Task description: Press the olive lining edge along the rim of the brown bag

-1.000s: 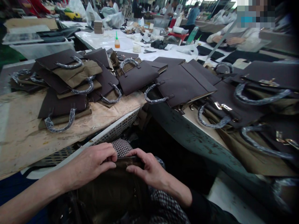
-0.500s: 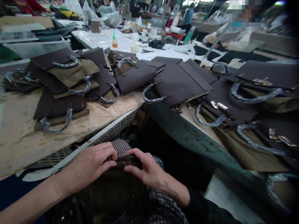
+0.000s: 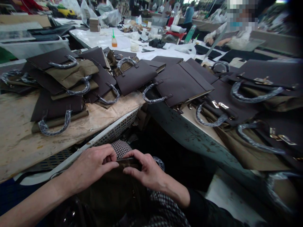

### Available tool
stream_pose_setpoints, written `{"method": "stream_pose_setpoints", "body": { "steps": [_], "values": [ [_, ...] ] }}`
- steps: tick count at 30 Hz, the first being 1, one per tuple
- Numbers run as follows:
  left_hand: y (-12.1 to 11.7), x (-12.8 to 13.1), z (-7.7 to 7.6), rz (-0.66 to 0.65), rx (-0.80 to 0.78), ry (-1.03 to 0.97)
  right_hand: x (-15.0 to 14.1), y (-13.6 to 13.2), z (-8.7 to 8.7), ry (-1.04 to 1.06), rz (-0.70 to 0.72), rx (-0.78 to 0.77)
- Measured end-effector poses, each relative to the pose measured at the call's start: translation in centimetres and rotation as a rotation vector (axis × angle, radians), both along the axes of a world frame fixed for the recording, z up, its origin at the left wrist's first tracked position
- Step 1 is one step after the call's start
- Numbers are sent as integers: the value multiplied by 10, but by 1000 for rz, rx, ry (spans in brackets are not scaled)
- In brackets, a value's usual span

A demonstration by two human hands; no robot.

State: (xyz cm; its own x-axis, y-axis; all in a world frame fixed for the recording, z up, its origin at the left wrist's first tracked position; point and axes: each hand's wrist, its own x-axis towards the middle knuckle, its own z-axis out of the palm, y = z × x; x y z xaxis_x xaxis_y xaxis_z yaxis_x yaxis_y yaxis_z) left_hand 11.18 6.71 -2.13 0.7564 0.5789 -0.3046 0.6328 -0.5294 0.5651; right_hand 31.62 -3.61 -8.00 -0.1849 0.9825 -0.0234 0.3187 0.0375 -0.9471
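Observation:
On my lap, over checked cloth [image 3: 121,148], lies a dark handbag [image 3: 111,192] with an olive-brown lining. My left hand [image 3: 96,165] pinches the top edge of this bag between thumb and bent fingers. A short way to the right, my right hand [image 3: 148,170] grips the same edge, thumb on the near side and fingers over the far side. A stretch of the edge shows between the two hands. Beside my right wrist, part of a plastic-wrapped handle [image 3: 159,163] shows. The lower part of the bag is dark and hard to make out.
Dark brown handbags with wrapped handles lie piled on the left table [image 3: 21,126] and on the right table [image 3: 224,140]. A white plastic basket [image 3: 113,129] stands along the left table's edge. Farther back are a glue bottle [image 3: 114,41] and a seated person [image 3: 220,39].
The view has shifted slightly, so the tables and bags appear a little farther left. Both hands keep their hold on the handbag's edge, with hardly any movement.

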Motion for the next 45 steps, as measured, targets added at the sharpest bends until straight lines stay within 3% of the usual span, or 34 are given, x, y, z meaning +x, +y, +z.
{"method": "stream_pose_setpoints", "body": {
  "steps": [10,17,22,30,39,45],
  "values": [
    [3,2,-7,-56,-116,-113,7,1,6,12,62,-61],
    [1,1,-17,-230,128,-172,3,2,7,25,49,-33],
    [3,4,-18,-320,145,-241,-2,-1,1,50,-15,-15],
    [5,-2,-20,-146,-102,-205,0,0,0,24,-61,-7],
    [5,-1,-14,-40,-109,-136,2,6,4,-69,71,206],
    [3,-8,-15,-48,-40,-180,0,12,9,-266,143,195]
  ]
}}
